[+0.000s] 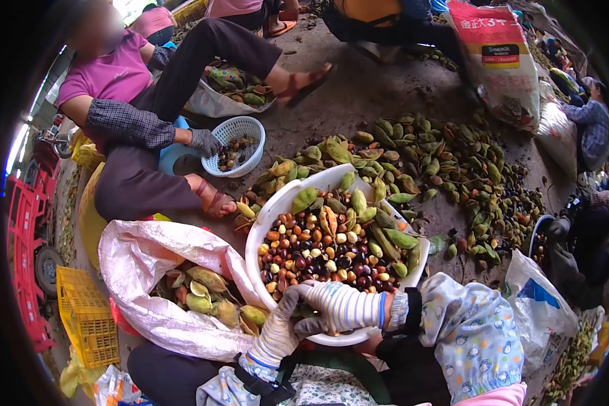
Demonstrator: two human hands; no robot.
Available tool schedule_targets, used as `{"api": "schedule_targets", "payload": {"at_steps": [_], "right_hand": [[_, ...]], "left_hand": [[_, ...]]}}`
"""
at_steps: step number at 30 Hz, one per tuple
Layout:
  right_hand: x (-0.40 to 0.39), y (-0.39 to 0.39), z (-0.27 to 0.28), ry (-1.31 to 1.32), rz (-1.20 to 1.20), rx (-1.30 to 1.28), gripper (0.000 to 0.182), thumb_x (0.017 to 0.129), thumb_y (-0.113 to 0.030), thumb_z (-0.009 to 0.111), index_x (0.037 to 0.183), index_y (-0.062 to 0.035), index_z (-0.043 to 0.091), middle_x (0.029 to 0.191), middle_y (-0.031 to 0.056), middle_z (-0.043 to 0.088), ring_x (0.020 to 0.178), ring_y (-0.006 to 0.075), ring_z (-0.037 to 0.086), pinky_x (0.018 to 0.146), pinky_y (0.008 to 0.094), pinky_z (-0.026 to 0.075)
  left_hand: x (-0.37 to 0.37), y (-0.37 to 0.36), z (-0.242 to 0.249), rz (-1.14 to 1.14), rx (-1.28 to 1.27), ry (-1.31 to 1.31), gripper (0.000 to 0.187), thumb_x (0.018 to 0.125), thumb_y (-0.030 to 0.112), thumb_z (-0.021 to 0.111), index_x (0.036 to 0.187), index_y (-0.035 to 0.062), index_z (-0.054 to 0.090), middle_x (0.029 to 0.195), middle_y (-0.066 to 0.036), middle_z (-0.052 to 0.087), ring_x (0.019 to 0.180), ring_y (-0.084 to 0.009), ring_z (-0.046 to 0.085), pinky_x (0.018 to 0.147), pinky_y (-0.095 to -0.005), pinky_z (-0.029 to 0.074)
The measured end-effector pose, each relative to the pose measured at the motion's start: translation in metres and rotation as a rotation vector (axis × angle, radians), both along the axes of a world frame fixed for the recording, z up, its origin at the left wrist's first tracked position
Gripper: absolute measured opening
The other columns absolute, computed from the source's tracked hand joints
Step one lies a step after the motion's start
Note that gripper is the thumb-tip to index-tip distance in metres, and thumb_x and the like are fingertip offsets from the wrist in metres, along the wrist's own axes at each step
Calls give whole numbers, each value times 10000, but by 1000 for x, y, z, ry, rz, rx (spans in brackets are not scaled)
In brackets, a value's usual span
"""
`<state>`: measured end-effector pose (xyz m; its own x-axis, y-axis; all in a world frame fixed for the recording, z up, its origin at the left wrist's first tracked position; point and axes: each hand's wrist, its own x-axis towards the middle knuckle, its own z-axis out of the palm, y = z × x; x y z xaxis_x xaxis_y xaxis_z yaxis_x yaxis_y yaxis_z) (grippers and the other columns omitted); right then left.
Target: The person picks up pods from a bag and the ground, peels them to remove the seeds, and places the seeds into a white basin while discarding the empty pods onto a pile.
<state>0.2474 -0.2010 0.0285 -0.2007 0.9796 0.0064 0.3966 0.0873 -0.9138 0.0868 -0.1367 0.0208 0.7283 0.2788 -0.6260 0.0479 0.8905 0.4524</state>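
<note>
My left hand [281,331] and my right hand [348,306], in striped gloves with grey fingertips, meet at the near rim of a white basin [256,260]. Their fingers are closed together; whatever lies between them is hidden. Round seeds [311,254], brown, dark red and cream, fill much of the basin. Green and brown seed pods [389,237] lie along its far and right sides. Left of the basin, a pinkish-white woven sack [159,321] gapes, with split pods or husks [210,279] inside.
A heap of pods [453,159] covers the floor beyond the basin. At far left a co-worker's gloved hand [204,143] touches a pale blue basket [258,150]. A yellow crate [88,314], a red-and-white sack [497,88] and a white bag [534,301] stand around.
</note>
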Motion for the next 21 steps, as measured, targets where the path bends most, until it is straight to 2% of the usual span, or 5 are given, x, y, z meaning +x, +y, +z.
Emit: {"api": "schedule_targets", "payload": {"at_steps": [2, 8, 12, 18, 21], "right_hand": [[4, 4, -9, 449, -66, -109, 432, 817, -240, 671, 1162, -40, 503, 986, 170, 591, 933, 277, 595, 777, 335, 487], [127, -4, -36, -795, -427, -240, 330, 733, -231, 693, 1013, -69, 627, 889, 170, 646, 856, 332, 628, 741, 394, 505], [167, -32, -59, -843, -365, -741, 702, 697, -281, 695, 1294, -72, 388, 895, 184, 640, 850, 349, 622, 725, 415, 497], [151, -40, -66, -932, -456, -679, 657, 637, -92, 688, 1241, -33, 439, 902, 182, 639, 869, 340, 628, 725, 405, 507], [149, -41, -63, -905, -478, -626, 481, 648, -121, 691, 1098, -22, 554, 853, 183, 642, 825, 349, 628, 703, 404, 506]], "left_hand": [[-1, 4, 13, 113, -21, 66, 586, 810, 449, 641, 1232, 78, 473, 1084, -75, 578, 949, -207, 593, 796, -376, 517], [-56, 76, 0, 780, -200, -185, 360, 829, 361, 634, 1031, 64, 600, 879, -84, 635, 805, -207, 626, 589, -274, 517], [-105, 129, 2, 1199, -140, -298, 532, 799, 305, 672, 1162, -30, 475, 1112, -194, 540, 947, -278, 593, 739, -336, 563], [-44, 80, 10, 1100, 106, 158, 429, 832, 315, 650, 1109, 59, 445, 993, -138, 570, 806, -254, 605, 674, -287, 532], [-31, 53, 5, 597, 347, 125, 404, 862, 299, 618, 1173, 82, 480, 945, -114, 607, 746, -194, 609, 597, -251, 492]]}}
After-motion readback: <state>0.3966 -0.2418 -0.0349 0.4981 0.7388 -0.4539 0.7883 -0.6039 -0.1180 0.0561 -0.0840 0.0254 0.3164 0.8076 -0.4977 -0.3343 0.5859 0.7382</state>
